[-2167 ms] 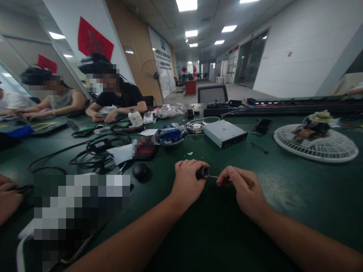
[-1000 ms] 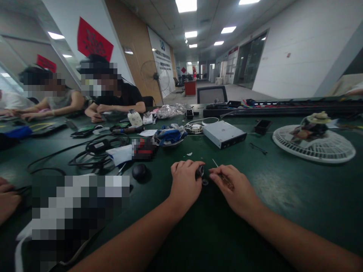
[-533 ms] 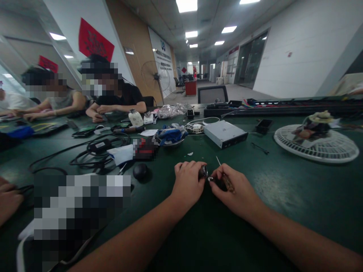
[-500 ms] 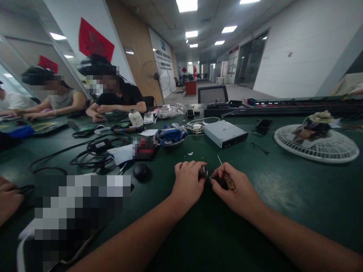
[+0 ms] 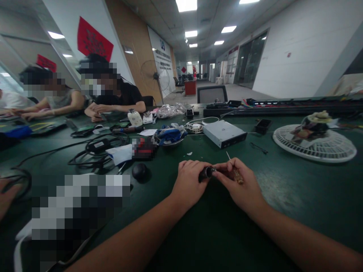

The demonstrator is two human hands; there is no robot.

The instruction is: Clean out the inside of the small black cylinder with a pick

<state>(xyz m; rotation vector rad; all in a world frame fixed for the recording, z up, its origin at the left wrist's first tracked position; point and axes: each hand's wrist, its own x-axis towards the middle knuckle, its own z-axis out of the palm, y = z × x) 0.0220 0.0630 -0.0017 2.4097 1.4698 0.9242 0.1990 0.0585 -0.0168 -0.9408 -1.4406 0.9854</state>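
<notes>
- At the far left edge, a neighbor's hand [image 5: 10, 192] rests by a looped black cable [image 5: 24, 175] on the green table [image 5: 286, 226].
- Behind it, a co-worker in a black top [image 5: 124, 96] sits bent over the table, forearms on its surface.
- A black, mouse-shaped object [image 5: 140, 172] sits near a tangle of cords [image 5: 98, 147]; a bowl heaped with blue and white cloth [image 5: 171, 133] stands beyond.
- At center, the worker's left hand [image 5: 188, 179] curls around a dark cylinder [image 5: 204, 173], its open end facing the right hand.
- A silver disc drive [image 5: 224, 133] lies flat behind both hands.
- The right hand [image 5: 244, 187] pinches a small grayish piece [image 5: 213, 170] at the cylinder's mouth; from here I cannot tell whether it touches the rim. The same hand grips an amber-handled screwdriver [image 5: 237, 176], its shaft angled upward.
- Farther right, a white fan grille [image 5: 313, 149] lies flat, a motor-like assembly [image 5: 314, 124] atop it.
</notes>
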